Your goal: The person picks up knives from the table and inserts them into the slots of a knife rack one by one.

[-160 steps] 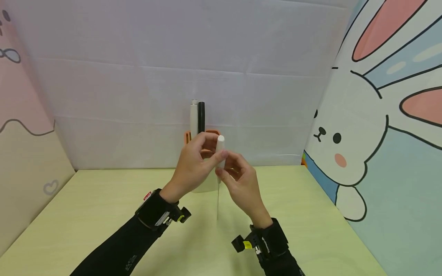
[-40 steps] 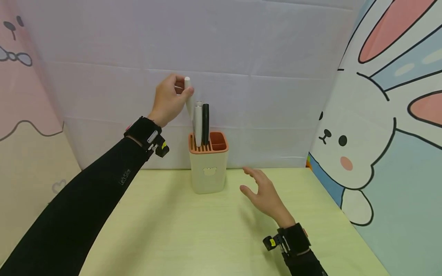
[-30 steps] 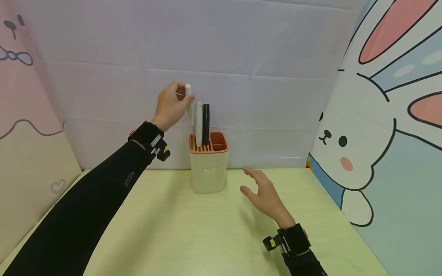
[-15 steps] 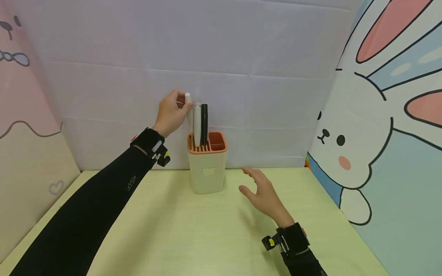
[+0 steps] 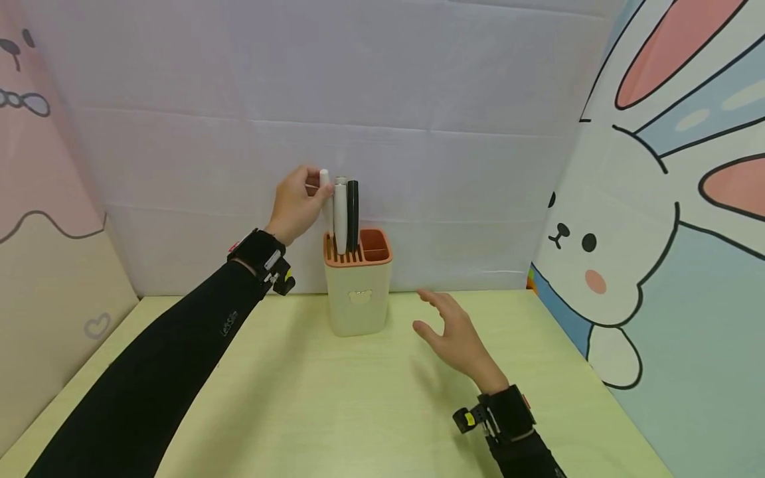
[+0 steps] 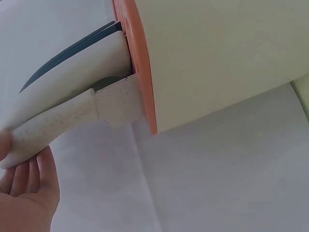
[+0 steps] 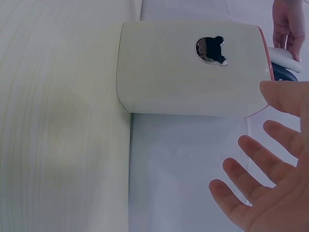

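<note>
My left hand pinches the white handle of a knife between thumb and fingers. Its blade is partly sunk in the left end of the slotted top of a cream knife holder with an orange rim; a stretch of blade still shows above the slots in the left wrist view. Just right of it, a white-handled knife and a black-handled knife stand upright in the slots. My right hand hovers to the right of the holder, fingers spread and relaxed, touching nothing.
A pale wood-toned table carries the holder near its back edge. Close behind rises a white cloth backdrop. A wall panel with a cartoon rabbit borders the right side. Two square compartments form the holder's right part.
Earlier both hands were on the knife in front of the holder. The right hand then let go and moved right. Over the last second the left hand has lowered the knife into the holder.
</note>
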The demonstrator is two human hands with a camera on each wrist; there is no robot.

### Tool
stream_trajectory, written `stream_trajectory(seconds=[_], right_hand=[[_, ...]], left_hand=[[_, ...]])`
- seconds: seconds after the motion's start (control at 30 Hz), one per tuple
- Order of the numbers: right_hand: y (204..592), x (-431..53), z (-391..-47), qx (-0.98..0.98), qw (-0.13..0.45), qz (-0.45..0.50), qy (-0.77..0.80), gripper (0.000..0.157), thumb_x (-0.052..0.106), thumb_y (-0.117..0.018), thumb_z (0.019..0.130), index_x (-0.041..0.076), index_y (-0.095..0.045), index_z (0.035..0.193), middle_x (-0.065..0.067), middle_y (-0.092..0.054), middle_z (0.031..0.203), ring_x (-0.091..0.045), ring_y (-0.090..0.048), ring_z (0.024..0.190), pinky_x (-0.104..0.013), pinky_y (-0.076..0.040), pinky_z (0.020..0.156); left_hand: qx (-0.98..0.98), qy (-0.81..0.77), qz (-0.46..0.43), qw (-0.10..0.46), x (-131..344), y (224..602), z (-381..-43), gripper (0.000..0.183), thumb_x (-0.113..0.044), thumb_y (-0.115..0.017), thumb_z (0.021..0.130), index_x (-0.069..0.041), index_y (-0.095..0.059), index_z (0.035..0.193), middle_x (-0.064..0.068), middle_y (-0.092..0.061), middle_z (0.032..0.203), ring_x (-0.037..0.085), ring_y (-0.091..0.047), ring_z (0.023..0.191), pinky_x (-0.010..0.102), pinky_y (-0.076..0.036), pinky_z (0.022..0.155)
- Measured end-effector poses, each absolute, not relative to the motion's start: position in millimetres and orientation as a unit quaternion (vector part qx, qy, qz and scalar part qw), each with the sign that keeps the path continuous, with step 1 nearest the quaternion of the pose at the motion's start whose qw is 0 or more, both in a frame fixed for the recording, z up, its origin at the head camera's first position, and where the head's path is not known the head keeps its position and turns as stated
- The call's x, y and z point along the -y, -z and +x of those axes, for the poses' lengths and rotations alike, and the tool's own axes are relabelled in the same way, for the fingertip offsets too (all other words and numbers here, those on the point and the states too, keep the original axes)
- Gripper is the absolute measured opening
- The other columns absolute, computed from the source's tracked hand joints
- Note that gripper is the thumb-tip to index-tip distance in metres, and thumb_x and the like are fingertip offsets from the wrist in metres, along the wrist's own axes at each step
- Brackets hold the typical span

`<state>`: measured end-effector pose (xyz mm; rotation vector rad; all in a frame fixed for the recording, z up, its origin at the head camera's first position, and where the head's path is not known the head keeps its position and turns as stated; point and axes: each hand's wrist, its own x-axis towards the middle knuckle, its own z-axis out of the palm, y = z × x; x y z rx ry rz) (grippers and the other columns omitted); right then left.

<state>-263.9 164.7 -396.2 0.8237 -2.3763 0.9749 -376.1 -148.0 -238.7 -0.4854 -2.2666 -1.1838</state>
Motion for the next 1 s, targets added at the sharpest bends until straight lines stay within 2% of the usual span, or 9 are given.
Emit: stream_trajectory(seconds=[0.47, 0.6, 1.0], right_hand=[[395.8, -163.3, -263.3, 0.862, 0.218, 0.294, -0.351, 0.055, 0.021, -0.07, 0.089, 0.011, -0.047, 0.138, -0.004, -0.051, 0.131, -0.021, -0.047, 0.117, -0.047, -0.043, 0.095], [395.0, -163.5, -262.4, 0.862, 0.211, 0.294, -0.355, 0.055, 0.021, -0.069, 0.09, 0.011, -0.046, 0.139, -0.005, -0.051, 0.132, -0.025, -0.047, 0.118, -0.047, -0.042, 0.096], [393.7, -164.1, -260.0, 0.862, 0.21, 0.292, -0.357, 0.055, 0.021, -0.069, 0.09, 0.01, -0.046, 0.139, -0.003, -0.05, 0.133, -0.02, -0.046, 0.118, -0.047, -0.043, 0.095]], left_hand=[[0.838, 0.455, -0.178, 0.242, 148.5, 253.5, -373.3, 0.032, -0.024, -0.058, 0.098, -0.006, -0.052, 0.124, 0.008, -0.055, 0.113, 0.019, -0.053, 0.101, 0.034, -0.049, 0.083], [0.844, 0.456, -0.171, 0.226, 149.8, 256.3, -375.2, 0.032, -0.025, -0.057, 0.098, -0.009, -0.051, 0.125, 0.006, -0.055, 0.114, 0.018, -0.053, 0.101, 0.034, -0.048, 0.084], [0.846, 0.464, -0.176, 0.196, 148.2, 260.8, -373.0, 0.034, -0.024, -0.054, 0.1, -0.009, -0.048, 0.129, 0.006, -0.053, 0.119, 0.019, -0.053, 0.106, 0.034, -0.047, 0.088]])
